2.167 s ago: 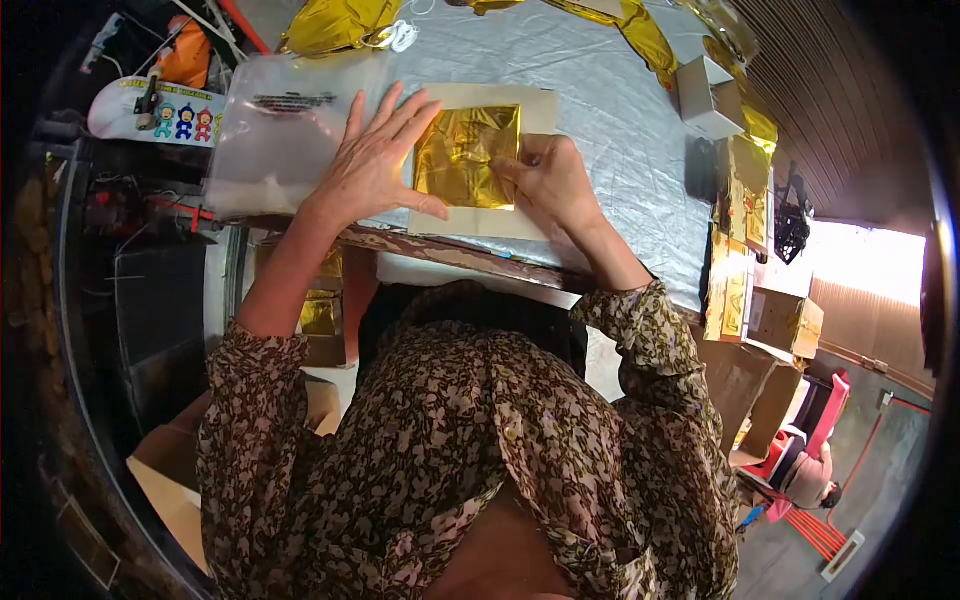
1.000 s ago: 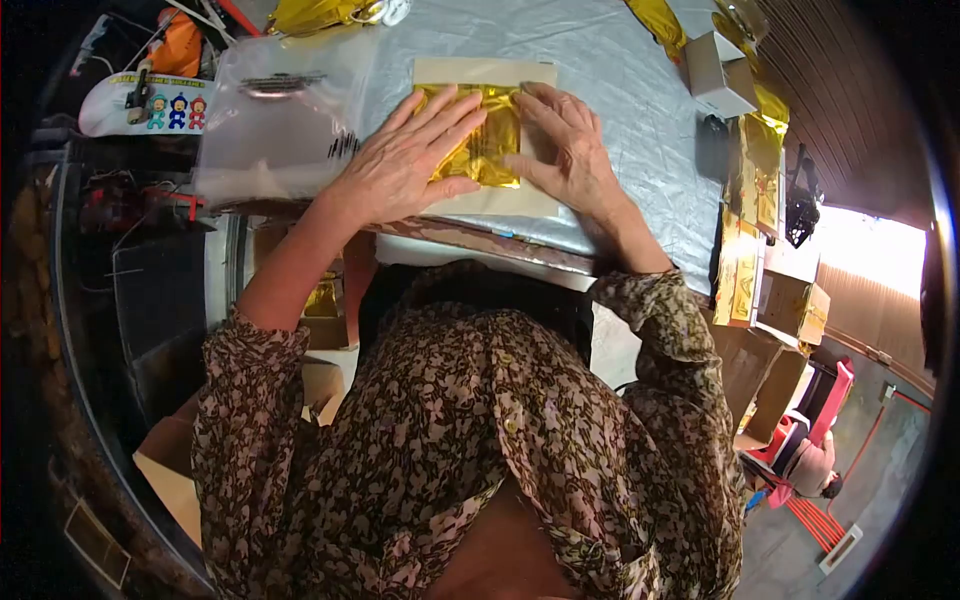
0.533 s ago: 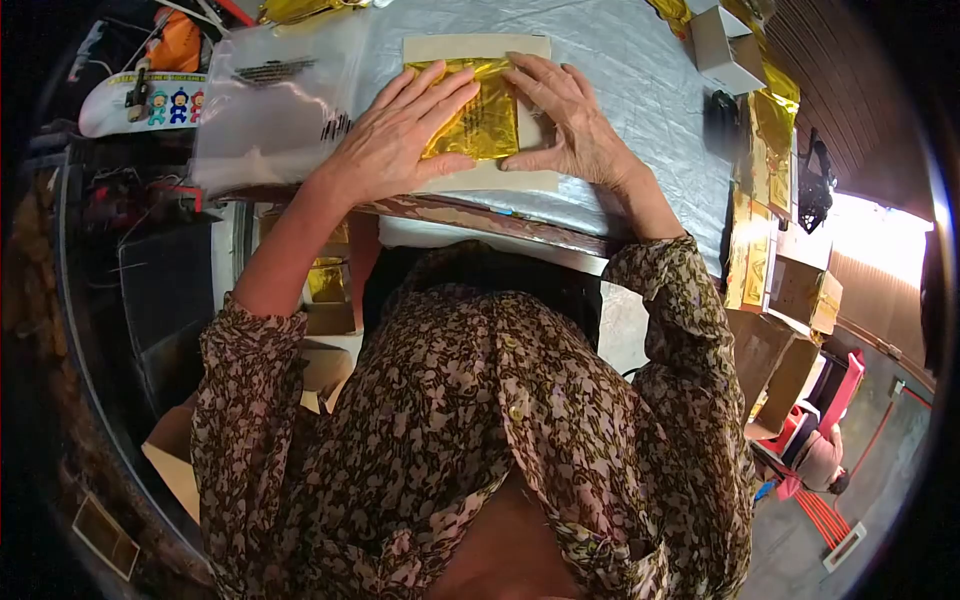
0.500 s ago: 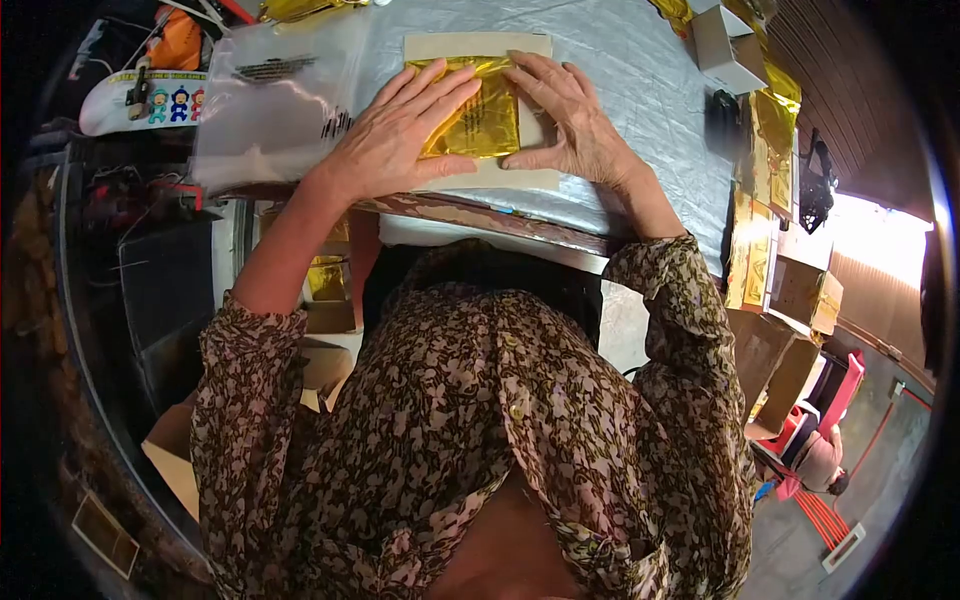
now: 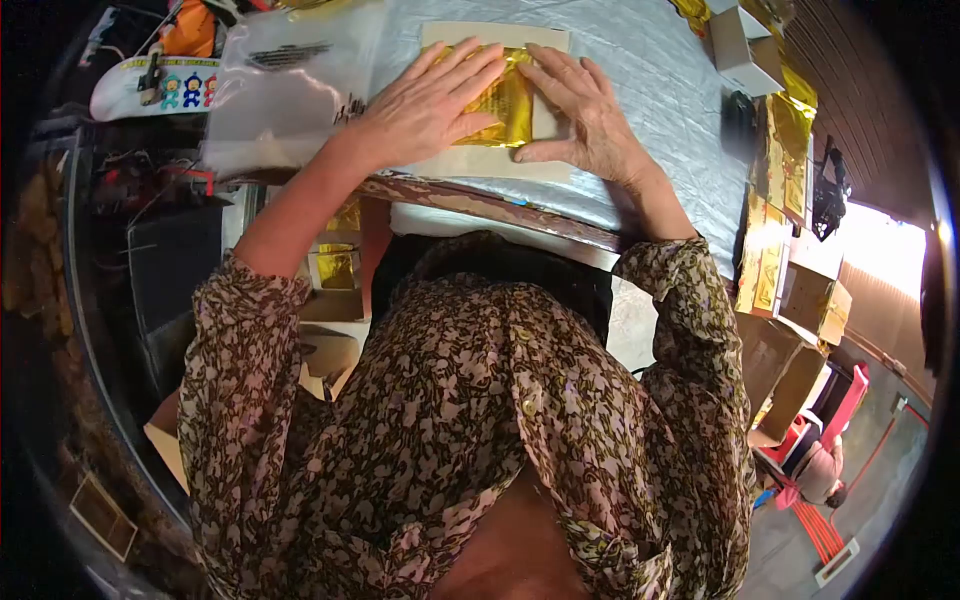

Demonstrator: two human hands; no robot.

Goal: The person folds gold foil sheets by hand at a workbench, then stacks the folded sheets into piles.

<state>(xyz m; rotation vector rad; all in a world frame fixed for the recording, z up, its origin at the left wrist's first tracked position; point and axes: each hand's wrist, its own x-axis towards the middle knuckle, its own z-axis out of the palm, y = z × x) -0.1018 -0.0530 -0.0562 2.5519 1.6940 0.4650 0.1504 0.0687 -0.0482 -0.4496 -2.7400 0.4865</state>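
Observation:
A shiny gold foil packet (image 5: 514,108) with faint dark print lies on a beige cardboard sheet (image 5: 490,163) at the table's near edge. My left hand (image 5: 432,105) rests flat over the packet's left and middle part, hiding much of it. Its fingers are stretched out and the thumb lies across the foil. At the packet's right edge is my right hand (image 5: 598,120), fingers extended and thumb apart, fingertips touching the upper right corner. Neither hand grips anything.
Clear plastic bags (image 5: 280,90) lie left of the cardboard. A white box (image 5: 745,50) stands at the table's far right. Cardboard boxes (image 5: 785,375) are stacked right of the table. Another person (image 5: 820,470) is in the background at right.
The view has shifted slightly. My left hand has slid a little away from me and right over the foil, its thumb moving up. My right hand stays at the packet's right edge.

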